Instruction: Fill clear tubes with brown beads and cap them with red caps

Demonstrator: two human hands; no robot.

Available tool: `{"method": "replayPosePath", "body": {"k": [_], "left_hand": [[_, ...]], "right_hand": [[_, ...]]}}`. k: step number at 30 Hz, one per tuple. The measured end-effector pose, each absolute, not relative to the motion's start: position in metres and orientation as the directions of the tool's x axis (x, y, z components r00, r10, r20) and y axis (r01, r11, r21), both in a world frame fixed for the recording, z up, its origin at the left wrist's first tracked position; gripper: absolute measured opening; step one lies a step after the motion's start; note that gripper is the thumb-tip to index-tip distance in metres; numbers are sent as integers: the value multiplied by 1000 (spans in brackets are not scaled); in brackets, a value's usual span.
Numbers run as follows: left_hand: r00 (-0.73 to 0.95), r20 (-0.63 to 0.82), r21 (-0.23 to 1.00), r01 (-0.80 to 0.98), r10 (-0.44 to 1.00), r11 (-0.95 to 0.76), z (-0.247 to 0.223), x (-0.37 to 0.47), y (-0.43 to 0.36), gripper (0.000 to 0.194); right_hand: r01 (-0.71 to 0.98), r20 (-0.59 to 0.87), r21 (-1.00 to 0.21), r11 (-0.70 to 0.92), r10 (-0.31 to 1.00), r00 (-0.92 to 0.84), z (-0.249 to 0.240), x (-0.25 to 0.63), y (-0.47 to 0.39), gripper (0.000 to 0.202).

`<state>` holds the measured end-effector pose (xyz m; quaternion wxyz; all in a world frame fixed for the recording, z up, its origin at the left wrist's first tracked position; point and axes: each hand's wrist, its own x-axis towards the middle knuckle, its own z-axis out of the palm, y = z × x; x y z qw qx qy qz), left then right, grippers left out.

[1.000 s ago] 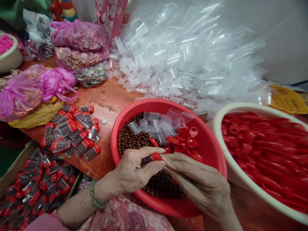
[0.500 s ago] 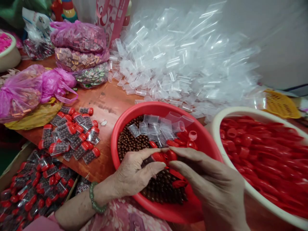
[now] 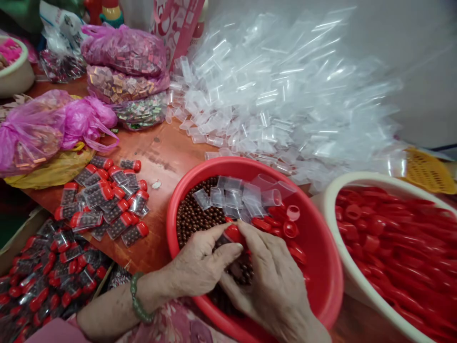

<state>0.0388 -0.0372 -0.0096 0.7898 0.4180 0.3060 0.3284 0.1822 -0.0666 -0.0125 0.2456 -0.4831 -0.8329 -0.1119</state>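
My left hand (image 3: 200, 259), with a green bead bracelet at its wrist, grips a small clear tube with a red cap (image 3: 233, 233). Dark contents show inside the tube. My right hand (image 3: 273, 276) is curled against the tube's capped end, its fingers touching it and its thumb lower down. Both hands are over a red basin (image 3: 326, 267). Inside the basin lie brown beads (image 3: 200, 216), several empty clear tubes (image 3: 232, 195) and loose red caps (image 3: 291, 228). The hands hide part of the beads.
Filled red-capped tubes (image 3: 102, 195) lie on the orange table (image 3: 153, 247), with more in a box (image 3: 17, 228) below. A white basin (image 3: 332, 205) of red caps is at right. Behind are piled clear tubes (image 3: 257, 95), pink bags (image 3: 124, 52) and a yellow basket (image 3: 428, 171).
My right hand has moved left and closed in over the tube. The red cap now sits on the tube's end, tilted upward. The whole view has shifted slightly.
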Motion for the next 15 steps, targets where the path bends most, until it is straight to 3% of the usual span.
{"method": "replayPosePath", "body": {"k": [10,15], "left_hand": [[622,-207,811,-323,755,488,-13,40,-40,36],[609,-232,796,-330,759,508,-15,40,-38,54]], "right_hand": [[834,567,37,550,676,-471,-11,183,-63,68],[839,557,13,544,693,-458,-11,181,-62,66]]}}
